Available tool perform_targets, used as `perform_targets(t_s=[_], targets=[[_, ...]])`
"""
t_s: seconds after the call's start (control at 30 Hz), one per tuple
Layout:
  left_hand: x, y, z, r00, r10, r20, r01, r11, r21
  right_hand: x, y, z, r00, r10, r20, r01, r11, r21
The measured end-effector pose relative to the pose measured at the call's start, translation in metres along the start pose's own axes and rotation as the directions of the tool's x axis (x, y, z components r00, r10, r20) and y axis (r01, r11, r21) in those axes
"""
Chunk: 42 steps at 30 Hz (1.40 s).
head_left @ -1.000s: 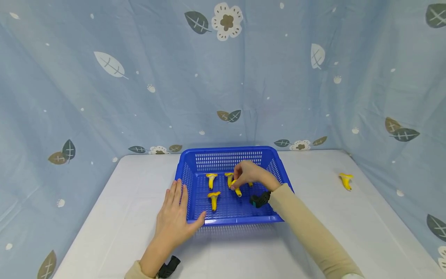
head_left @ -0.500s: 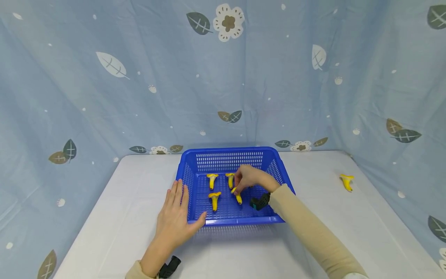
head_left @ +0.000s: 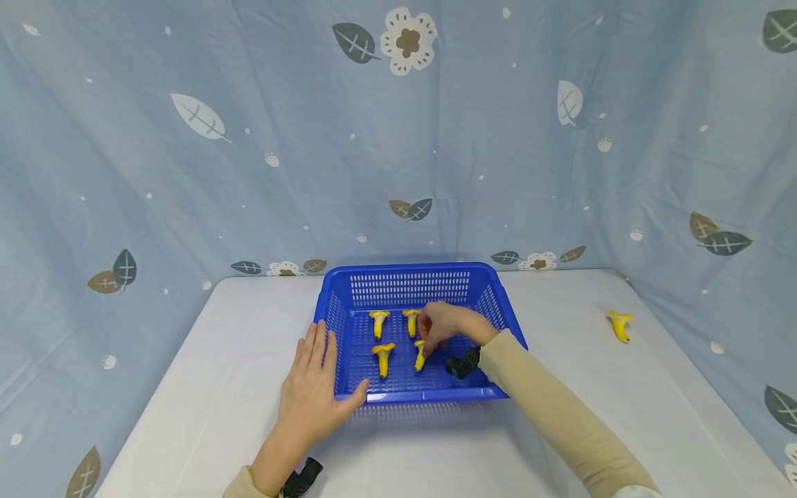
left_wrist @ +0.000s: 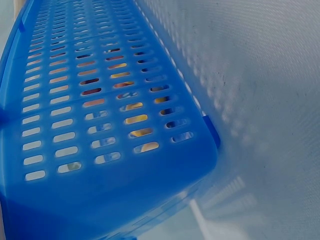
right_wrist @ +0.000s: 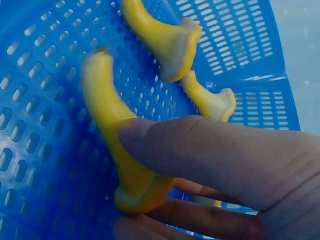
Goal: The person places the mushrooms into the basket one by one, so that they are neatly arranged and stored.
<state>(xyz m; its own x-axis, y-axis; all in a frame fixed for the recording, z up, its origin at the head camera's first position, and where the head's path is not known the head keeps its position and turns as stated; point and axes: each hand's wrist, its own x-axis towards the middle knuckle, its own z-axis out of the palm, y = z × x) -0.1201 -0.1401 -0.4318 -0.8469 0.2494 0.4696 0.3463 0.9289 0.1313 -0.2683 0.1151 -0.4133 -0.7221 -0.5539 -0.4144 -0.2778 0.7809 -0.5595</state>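
In the head view my right hand [head_left: 443, 325] reaches into a blue plastic basket [head_left: 429, 396]. Between its thumb and fingers it pinches a yellow chanterelle mushroom [head_left: 420, 357], close over the basket floor. The right wrist view shows the thumb across this mushroom [right_wrist: 102, 95], its stem pointing up and its cap by the fingers. Three other chanterelles lie to its left and behind it: one at back left [head_left: 378, 324], one at front left [head_left: 383, 360] and one at back middle [head_left: 411, 322]. My left hand [head_left: 313, 391] rests with straight fingers along the basket's left front corner.
One more chanterelle [head_left: 620, 326] lies on the white table [head_left: 579, 387], far to the right of the basket. A blue patterned curtain [head_left: 286, 138] hangs behind and beside the table. The left wrist view is mostly filled by the basket's slotted side wall [left_wrist: 105, 185].
My right hand has brought the pinched mushroom toward the basket's front and lowered it. Its stem has swung from pointing front right to pointing nearly straight forward. The left hand stays put.
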Motion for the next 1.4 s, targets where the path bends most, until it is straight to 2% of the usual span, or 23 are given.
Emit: perform_targets(t_s=[0.27, 0.57, 0.77, 0.93, 1.1, 1.27, 1.4], targets=[[0.000, 0.000, -0.001, 1.000, -0.003, 0.003, 0.003, 1.000, 0.002, 0.001, -0.001, 0.001, 0.998, -0.056, 0.007, 0.056, 0.998, -0.020], [-0.001, 0.000, 0.000, 1.000, 0.001, 0.001, -0.001, 1.000, -0.001, -0.004, -0.003, 0.001, 0.999, -0.035, 0.040, 0.034, 0.999, 0.006], [-0.001, 0.000, 0.000, 1.000, 0.002, -0.006, -0.002, 1.000, -0.002, -0.008, -0.002, -0.003, 0.999, -0.026, 0.029, 0.024, 0.998, 0.051], [-0.001, 0.000, 0.000, 1.000, 0.000, -0.004, 0.000, 1.000, -0.005, -0.013, 0.000, -0.011, 0.999, -0.036, -0.020, 0.037, 0.996, 0.081], [-0.001, 0.000, -0.001, 1.000, -0.005, 0.001, 0.005, 1.000, -0.010, -0.017, 0.003, -0.019, 0.991, -0.090, -0.095, 0.097, 0.993, 0.074], [-0.001, 0.001, -0.001, 1.000, -0.006, 0.001, 0.006, 1.000, -0.008, -0.021, 0.007, -0.024, 0.971, -0.132, -0.197, 0.148, 0.987, 0.069], [-0.001, 0.000, -0.002, 1.000, -0.010, 0.006, 0.011, 1.000, -0.007, -0.023, 0.007, -0.028, 0.947, -0.169, -0.273, 0.184, 0.983, 0.028]])
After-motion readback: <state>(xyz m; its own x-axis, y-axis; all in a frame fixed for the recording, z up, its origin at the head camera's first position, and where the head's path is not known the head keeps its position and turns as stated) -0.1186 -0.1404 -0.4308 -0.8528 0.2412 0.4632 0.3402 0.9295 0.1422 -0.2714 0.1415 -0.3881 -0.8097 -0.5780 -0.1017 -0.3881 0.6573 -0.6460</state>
